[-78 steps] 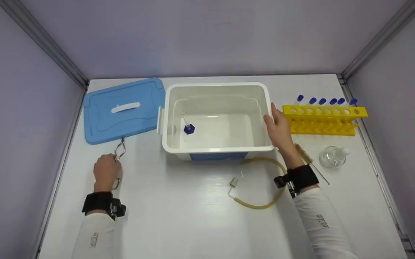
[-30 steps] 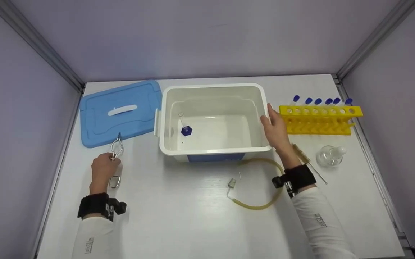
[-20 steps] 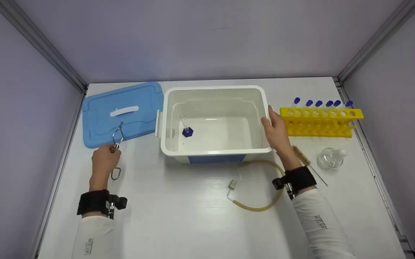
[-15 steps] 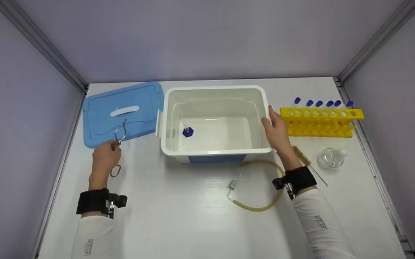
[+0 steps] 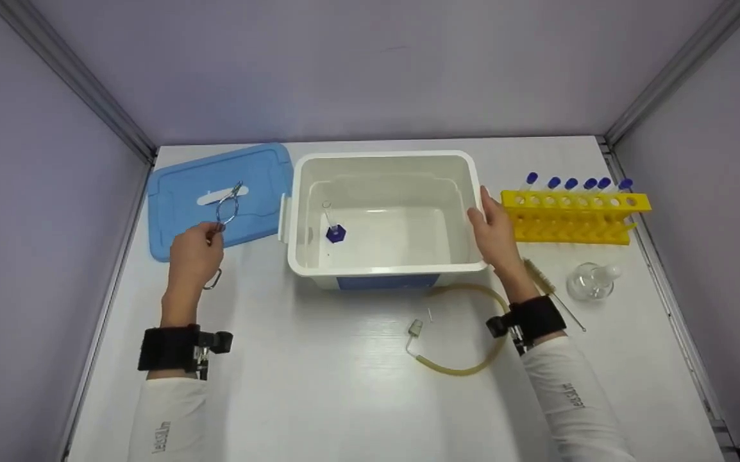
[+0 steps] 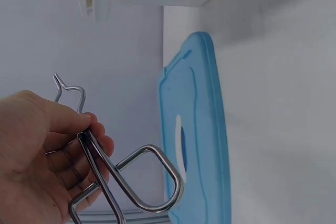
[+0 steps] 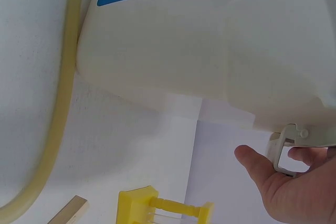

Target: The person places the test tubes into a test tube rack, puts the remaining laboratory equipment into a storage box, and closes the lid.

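Observation:
My left hand [image 5: 195, 253] holds metal crucible tongs [image 6: 107, 166] in the air over the front of the blue lid [image 5: 181, 224]. Thumb and fingers pinch the tongs near their pivot in the left wrist view. Their curved tips point up and away, while the handle loops hang by the palm. At the white storage box [image 5: 370, 271], my right hand [image 5: 497, 237] grips the right side by its handle [image 7: 278, 150], the thumb apart from the other fingers. Inside the box, at its left, stands a small clear measuring cylinder with a purple hexagonal base [image 5: 336, 233].
A yellow rack [image 5: 575, 201] with several blue-capped test tubes stands at the right. Near it are a tube brush [image 5: 540, 277] and a clear glass bottle [image 5: 591, 282]. A yellowish rubber hose [image 5: 453, 371] with a stopper [image 5: 415, 328] lies in front of the box.
My left hand has lifted the crucible tongs off the table and carried them forward and slightly right over the lid. The right hand has stayed at the box's side.

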The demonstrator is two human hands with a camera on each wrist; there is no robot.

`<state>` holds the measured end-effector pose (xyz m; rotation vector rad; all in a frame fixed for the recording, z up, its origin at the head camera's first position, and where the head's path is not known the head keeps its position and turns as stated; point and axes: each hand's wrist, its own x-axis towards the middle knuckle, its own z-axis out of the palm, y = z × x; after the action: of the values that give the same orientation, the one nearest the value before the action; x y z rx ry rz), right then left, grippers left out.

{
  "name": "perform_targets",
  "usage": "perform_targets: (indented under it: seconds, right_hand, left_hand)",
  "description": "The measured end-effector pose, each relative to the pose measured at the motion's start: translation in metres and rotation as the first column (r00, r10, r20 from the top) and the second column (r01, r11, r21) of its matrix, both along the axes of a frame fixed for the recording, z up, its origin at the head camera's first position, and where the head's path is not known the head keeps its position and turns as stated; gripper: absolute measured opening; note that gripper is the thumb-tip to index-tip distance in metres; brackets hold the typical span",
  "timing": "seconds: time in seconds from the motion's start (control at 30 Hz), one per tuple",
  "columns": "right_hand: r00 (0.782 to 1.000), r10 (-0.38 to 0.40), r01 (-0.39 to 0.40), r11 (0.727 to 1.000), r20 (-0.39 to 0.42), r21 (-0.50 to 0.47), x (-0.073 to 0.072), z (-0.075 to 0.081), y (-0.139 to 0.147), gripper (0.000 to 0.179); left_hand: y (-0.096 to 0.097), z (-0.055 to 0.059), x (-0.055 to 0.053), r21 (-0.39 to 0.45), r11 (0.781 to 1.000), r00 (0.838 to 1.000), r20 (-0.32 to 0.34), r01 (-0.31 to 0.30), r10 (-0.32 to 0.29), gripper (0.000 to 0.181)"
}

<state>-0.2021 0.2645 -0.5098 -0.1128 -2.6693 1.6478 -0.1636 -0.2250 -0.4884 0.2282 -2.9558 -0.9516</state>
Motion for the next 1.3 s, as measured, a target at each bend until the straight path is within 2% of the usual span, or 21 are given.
perform_targets:
  seconds: [0.27,0.4,0.5,0.67,0.77,0.97,1.17,1.3]
  right_hand:
    - [1.0,0.005,-0.006,0.999,-0.016,-0.034,0.0,0.002,0.002,0.056]
    - [1.0,0.011,-0.012,0.999,-0.022,-0.043,0.0,0.002,0.002,0.055]
    - [1.0,0.018,-0.018,0.999,-0.004,-0.051,0.001,0.008,0.0,0.055]
    - [0.999,0.026,-0.024,0.997,0.024,-0.069,0.009,0.027,-0.007,0.056]
    - [0.999,0.019,-0.016,0.998,0.036,-0.064,0.008,0.024,-0.006,0.056]
    - [1.0,0.011,-0.01,0.999,0.01,-0.035,0.001,0.003,0.001,0.056]
    - [1.0,0.008,-0.009,0.999,-0.022,-0.044,0.0,0.0,0.002,0.056]
    - [1.0,0.008,-0.008,0.999,0.002,-0.039,0.0,0.001,0.001,0.056]
  left_hand:
    - [0.025,0.032,-0.013,0.026,1.0,0.992,-0.126,0.017,-0.014,0.032]
    - [0.042,0.045,-0.019,0.043,0.999,0.985,-0.168,0.03,-0.023,0.031]
    - [0.054,0.054,-0.022,0.048,0.998,0.981,-0.19,0.045,-0.035,0.031]
    - [0.075,0.067,-0.027,0.056,0.995,0.97,-0.231,0.087,-0.072,0.029]
    - [0.086,0.074,-0.029,0.046,0.992,0.962,-0.251,0.119,-0.104,0.029]
    - [0.107,0.086,-0.032,0.011,0.986,0.961,-0.226,0.165,-0.158,0.029]
    - [0.128,0.097,-0.033,-0.025,0.973,0.953,-0.2,0.228,-0.228,0.028]
    - [0.139,0.103,-0.034,-0.062,0.957,0.936,-0.203,0.282,-0.289,0.026]
